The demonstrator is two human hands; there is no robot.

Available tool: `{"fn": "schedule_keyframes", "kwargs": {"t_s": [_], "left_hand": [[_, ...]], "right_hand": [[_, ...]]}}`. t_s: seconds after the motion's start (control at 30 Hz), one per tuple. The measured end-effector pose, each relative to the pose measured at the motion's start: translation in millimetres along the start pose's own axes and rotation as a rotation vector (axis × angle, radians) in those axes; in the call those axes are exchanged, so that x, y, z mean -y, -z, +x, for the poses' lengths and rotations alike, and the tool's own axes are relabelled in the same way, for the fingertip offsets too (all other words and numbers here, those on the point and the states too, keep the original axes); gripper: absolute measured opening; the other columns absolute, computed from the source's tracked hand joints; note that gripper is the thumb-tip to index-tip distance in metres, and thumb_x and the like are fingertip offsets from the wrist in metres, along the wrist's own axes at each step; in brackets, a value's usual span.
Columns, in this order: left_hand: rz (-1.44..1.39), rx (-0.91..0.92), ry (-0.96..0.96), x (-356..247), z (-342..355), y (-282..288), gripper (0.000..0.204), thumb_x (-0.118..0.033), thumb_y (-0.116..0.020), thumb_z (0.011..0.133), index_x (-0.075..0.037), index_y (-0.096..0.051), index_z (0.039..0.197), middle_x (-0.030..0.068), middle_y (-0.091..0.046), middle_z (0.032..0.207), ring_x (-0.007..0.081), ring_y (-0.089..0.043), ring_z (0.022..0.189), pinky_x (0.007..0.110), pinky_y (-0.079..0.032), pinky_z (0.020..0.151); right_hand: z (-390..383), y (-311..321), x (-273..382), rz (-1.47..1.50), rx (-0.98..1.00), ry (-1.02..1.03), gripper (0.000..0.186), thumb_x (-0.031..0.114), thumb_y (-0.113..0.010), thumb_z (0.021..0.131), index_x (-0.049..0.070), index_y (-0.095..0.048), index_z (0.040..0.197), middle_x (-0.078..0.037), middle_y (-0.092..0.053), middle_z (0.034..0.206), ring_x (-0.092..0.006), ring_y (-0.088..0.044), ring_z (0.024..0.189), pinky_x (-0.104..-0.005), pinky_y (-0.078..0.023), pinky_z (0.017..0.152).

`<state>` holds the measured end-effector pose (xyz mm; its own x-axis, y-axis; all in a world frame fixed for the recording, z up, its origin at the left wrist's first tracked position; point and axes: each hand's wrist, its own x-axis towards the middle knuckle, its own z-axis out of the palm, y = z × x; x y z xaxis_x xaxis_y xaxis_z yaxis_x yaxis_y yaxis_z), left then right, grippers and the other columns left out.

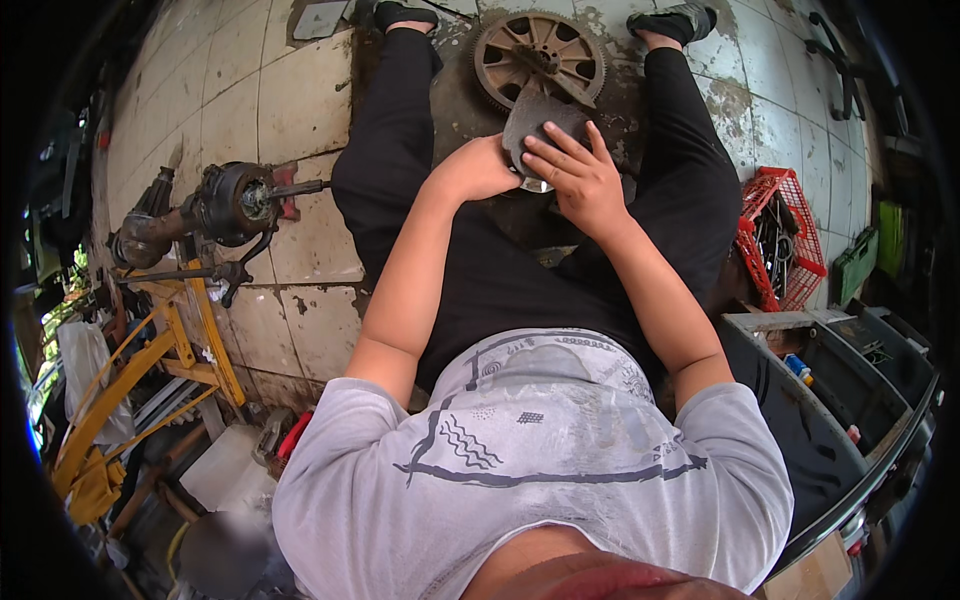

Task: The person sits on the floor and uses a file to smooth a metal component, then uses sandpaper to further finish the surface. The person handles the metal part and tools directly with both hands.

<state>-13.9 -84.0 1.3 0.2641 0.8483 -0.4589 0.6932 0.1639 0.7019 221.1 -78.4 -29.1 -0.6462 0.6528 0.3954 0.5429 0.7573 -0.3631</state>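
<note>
We hold a dark grey rough sheet on the near side of the toothed wheel, overlapping it in view. Our left hand grasps the sheet's left edge, fingertips hidden; our right hand lies with fingers spread across it, though we cannot tell whether the thumb pinches. Right of the wheel sits a red basket; left, a dark metal housing.

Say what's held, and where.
A dark grey piece: the left hand holds its lower left edge; the right hand lies over its right side.
</note>
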Motion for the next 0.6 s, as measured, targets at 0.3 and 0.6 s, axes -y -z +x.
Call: {"fn": "schedule_keyframes", "kwargs": {"t_s": [0.3, 0.6], "left_hand": [[0.079, -0.025, -0.037, 11, 7, -6, 0.063, -0.026, -0.078, 0.085, 0.003, -0.066, 0.139, 0.0262, -0.077, 0.126, 0.0427, -0.072, 0.122, 0.046, -0.058, 0.102], [0.060, -0.050, -0.021, 14, 9, -9, 0.056, -0.027, -0.080, 0.087, -0.002, -0.070, 0.136, 0.0252, -0.077, 0.127, 0.0408, -0.073, 0.119, 0.045, -0.059, 0.099]], "right_hand": [[3, -3, -6, -0.007, -0.049, -0.050, 0.047, 0.004, -0.071, 0.090, 0.023, -0.081, 0.132, 0.004, -0.073, 0.147, -0.0232, -0.061, 0.147, -0.0516, -0.046, 0.125], [6, -3, -10, -0.034, -0.082, -0.084, 0.048, 0.005, -0.073, 0.090, 0.023, -0.080, 0.133, 0.003, -0.072, 0.149, -0.0234, -0.061, 0.147, -0.0488, -0.050, 0.121]]}}
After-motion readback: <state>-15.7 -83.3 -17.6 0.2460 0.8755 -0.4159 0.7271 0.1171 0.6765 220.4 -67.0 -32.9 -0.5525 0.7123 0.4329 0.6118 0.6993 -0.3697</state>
